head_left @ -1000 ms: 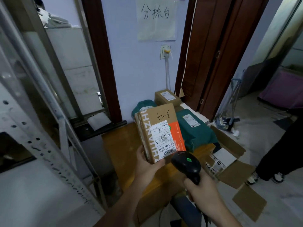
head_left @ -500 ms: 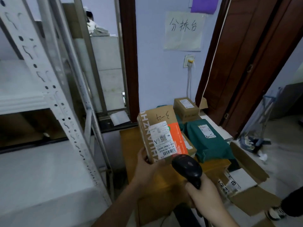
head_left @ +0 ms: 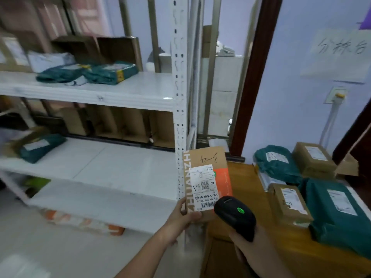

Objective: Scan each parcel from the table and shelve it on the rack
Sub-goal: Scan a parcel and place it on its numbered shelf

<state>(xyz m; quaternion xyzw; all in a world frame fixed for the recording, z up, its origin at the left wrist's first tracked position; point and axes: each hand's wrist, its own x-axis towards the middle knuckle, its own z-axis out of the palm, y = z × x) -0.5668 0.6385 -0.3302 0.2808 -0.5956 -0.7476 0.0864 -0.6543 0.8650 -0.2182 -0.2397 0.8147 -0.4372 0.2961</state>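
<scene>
We stand before a pale lilac wall [head_left: 291,81] with a handwritten paper sign [head_left: 337,57] and a socket [head_left: 335,95]. A dark brown door frame [head_left: 254,77] rises beside a metal-framed window [head_left: 218,77].

White metal rack [head_left: 180,101], left: top shelf [head_left: 120,91] has two green mailer bags [head_left: 88,74], a white mailer and upright cardboard boxes behind. Middle shelf [head_left: 112,163] has one green bag [head_left: 40,147] at left. Wooden table [head_left: 241,177], right: two green bags [head_left: 279,163], two small cardboard boxes [head_left: 289,203].
</scene>
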